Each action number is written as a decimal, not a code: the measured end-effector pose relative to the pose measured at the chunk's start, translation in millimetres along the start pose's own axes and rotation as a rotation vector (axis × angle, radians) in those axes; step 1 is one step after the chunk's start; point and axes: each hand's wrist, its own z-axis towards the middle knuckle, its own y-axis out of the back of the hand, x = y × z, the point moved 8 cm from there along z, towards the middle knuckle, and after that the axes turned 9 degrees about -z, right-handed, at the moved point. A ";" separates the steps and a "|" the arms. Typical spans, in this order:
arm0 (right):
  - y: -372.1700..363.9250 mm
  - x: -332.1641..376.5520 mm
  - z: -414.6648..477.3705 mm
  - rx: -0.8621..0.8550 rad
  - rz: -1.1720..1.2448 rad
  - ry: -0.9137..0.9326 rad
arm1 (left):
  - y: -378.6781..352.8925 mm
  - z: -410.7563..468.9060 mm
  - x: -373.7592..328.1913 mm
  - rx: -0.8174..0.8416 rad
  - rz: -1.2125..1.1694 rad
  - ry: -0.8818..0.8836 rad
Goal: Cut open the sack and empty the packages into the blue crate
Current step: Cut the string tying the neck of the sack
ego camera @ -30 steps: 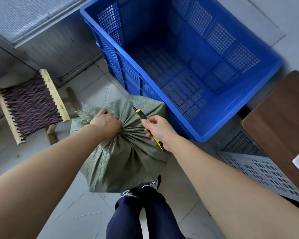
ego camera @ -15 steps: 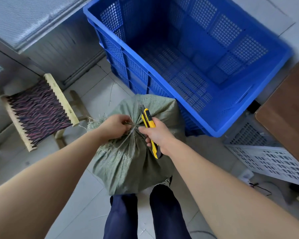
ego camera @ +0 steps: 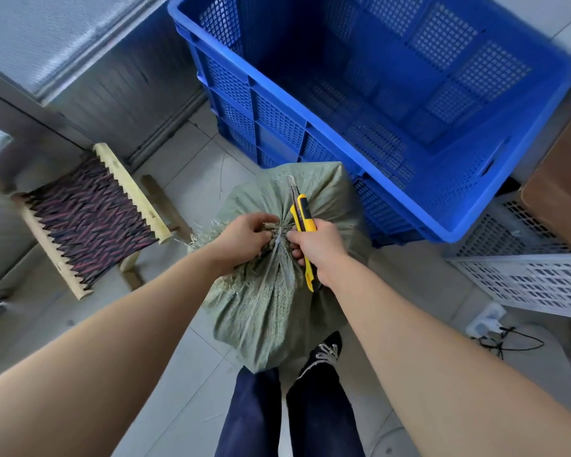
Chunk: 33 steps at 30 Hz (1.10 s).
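Sack (ego camera: 277,301) under my hands: dull grey-green, fine woven texture, pale frayed strands at gathered neck, whitish tie running down front. Knife (ego camera: 302,225) in my right hand (ego camera: 317,249): yellow body, black slider strip, silver blade. Crate (ego camera: 393,153): solid bright blue, walls and floor in square-hole mesh panels. Stool (ego camera: 89,222): pale wood frame, seat woven in dark purple and red zigzag. Second crate (ego camera: 528,282) at right: white, slotted grid. My trousers (ego camera: 290,413): navy. Floor (ego camera: 185,374): light grey tiles.

Tiled floor (ego camera: 185,367) — sack (ego camera: 271,305), blue crate (ego camera: 406,199), stool (ego camera: 89,219), white crate (ego camera: 534,282)
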 end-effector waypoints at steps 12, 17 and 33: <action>2.4 -3.3 4.7 -0.035 -0.053 0.093 | -4.8 2.3 4.7 0.048 -0.105 0.015; 4.3 -5.1 10.3 -0.072 -0.081 0.102 | -7.6 0.5 1.1 -0.011 -0.091 -0.019; 9.9 -1.7 3.3 -0.153 -0.257 0.150 | -3.7 -3.1 3.3 -0.053 -0.106 0.085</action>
